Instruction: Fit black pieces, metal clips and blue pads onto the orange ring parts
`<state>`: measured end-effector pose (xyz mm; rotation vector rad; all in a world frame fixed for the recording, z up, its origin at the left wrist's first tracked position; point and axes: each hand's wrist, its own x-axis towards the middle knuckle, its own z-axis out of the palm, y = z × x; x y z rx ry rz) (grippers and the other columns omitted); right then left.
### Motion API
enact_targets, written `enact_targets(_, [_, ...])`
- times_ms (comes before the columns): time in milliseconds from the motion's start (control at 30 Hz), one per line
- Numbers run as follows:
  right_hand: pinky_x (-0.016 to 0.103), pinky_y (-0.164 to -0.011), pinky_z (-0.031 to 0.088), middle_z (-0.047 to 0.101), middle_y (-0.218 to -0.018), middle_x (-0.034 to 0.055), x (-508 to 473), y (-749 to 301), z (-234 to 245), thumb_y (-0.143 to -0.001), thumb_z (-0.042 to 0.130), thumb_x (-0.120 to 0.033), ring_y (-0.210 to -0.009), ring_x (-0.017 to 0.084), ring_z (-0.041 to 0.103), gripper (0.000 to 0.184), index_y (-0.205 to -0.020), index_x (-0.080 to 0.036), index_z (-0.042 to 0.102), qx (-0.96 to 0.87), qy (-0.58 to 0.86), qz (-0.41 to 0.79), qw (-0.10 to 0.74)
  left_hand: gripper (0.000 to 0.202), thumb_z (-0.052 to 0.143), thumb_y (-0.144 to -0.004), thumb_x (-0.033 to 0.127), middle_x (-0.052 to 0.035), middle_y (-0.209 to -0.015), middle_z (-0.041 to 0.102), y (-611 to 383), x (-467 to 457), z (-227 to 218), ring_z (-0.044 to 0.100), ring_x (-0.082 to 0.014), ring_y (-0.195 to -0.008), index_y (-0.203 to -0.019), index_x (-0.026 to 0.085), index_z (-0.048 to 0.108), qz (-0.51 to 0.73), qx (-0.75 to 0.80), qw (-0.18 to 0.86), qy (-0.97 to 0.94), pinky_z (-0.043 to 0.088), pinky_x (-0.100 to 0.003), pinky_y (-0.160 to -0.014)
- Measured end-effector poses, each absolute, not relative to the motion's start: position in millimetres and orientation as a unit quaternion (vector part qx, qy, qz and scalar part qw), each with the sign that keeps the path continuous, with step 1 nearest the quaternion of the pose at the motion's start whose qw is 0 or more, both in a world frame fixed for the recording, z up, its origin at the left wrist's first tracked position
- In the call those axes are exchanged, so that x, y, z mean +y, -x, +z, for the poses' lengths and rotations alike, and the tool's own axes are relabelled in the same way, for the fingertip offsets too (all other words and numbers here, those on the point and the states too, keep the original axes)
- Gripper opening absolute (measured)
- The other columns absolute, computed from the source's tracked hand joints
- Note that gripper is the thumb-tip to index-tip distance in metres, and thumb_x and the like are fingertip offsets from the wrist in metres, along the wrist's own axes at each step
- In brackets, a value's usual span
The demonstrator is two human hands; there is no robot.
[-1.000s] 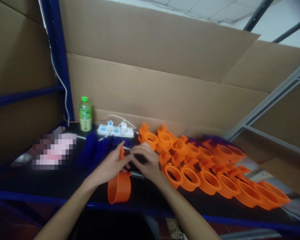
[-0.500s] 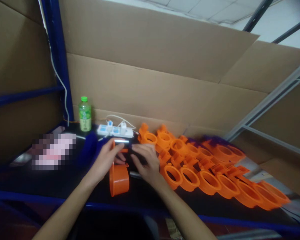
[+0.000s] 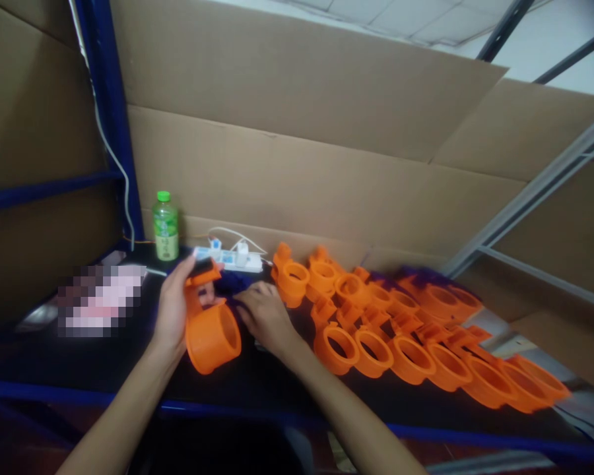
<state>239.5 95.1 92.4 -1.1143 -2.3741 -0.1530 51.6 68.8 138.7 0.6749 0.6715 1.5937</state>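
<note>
The left hand [image 3: 171, 307] has its fingers closed round the stem of an orange holder [image 3: 210, 342], left of the other orange holders [image 3: 413, 359] on the desk [image 3: 103, 366]. The right hand [image 3: 270, 320] has half-curled fingers; whether they grip anything, I cannot tell.

blue-edged black tabletop [image 3: 89, 359] | green-capped bottle [image 3: 165, 231], upright | white power strip [image 3: 250, 262] | orange ring parts [image 3: 433, 333] in rows

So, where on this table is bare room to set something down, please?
Bare black tabletop shows between the blurred pink item and left forearm, and between the orange rings and blue front edge. Crowded among the rings and at back around bottle and power strip.
</note>
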Motion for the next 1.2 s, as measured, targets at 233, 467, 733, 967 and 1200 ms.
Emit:
enact_targets(233, [0.038,-0.09,0.036,0.073,-0.102,0.0109,122.1,-228.3,107.2,-0.096,0.056,-0.017,-0.108,0.025,0.053,0.018,-0.103,-0.018,0.073,-0.875,0.458,-0.115,0.108,0.04,0.066,-0.083,0.051,0.0018,-0.053,0.056,-53.2,66.9,141.4,0.049,-0.0096,-0.042,-0.091,0.013,0.067,0.673,0.277,0.631,-0.269,0.05,-0.023,-0.047])
enact_targets(467, [0.039,-0.1,0.031,0.073,-0.102,0.0154,134.5,-211.6,104.7,-0.093,0.057,-0.018,-0.112,0.027,0.053,0.021,-0.102,-0.014,0.076,-0.88,0.452,-0.131,0.062,0.045,0.069,-0.08,0.054,-0.0001,-0.057,0.061,-53.5,70.4,141.3,0.055,-0.0116,-0.043,-0.099,0.013,0.068,0.659,0.277,0.658,-0.238,0.051,-0.023,-0.045])
enact_targets(733, [0.041,-0.095,0.032,0.074,-0.096,0.0138,137.8,-208.1,91.8,-0.099,0.048,-0.021,-0.109,0.028,0.053,0.027,-0.096,-0.015,0.074,-0.881,0.449,-0.137,0.055,0.04,0.082,-0.074,0.041,0.002,-0.061,0.061,-57.2,73.7,135.8,0.059,-0.0106,-0.051,-0.1,0.016,0.066,0.678,0.276,0.617,-0.29,0.056,-0.021,-0.052])
enact_targets(967, [0.038,-0.088,0.035,0.073,-0.103,0.0138,140.2,-206.8,89.3,-0.097,0.053,-0.023,-0.109,0.028,0.053,0.022,-0.102,-0.016,0.073,-0.879,0.451,-0.137,0.068,0.035,0.081,-0.075,0.04,0.0016,-0.063,0.062,-60.8,70.0,137.0,0.056,-0.0093,-0.048,-0.095,0.016,0.065,0.671,0.27,0.619,-0.306,0.056,-0.022,-0.05])
enact_targets(1200, [0.038,-0.092,0.037,0.074,-0.1,0.0153,138.5,-202.6,91.6,-0.094,0.056,-0.018,-0.111,0.028,0.054,0.02,-0.101,-0.013,0.074,-0.877,0.452,-0.132,0.095,0.031,0.076,-0.081,0.044,0.0042,-0.056,0.056,-60.2,68.8,135.9,0.054,-0.0101,-0.045,-0.091,0.018,0.062,0.679,0.259,0.608,-0.32,0.054,-0.022,-0.046])
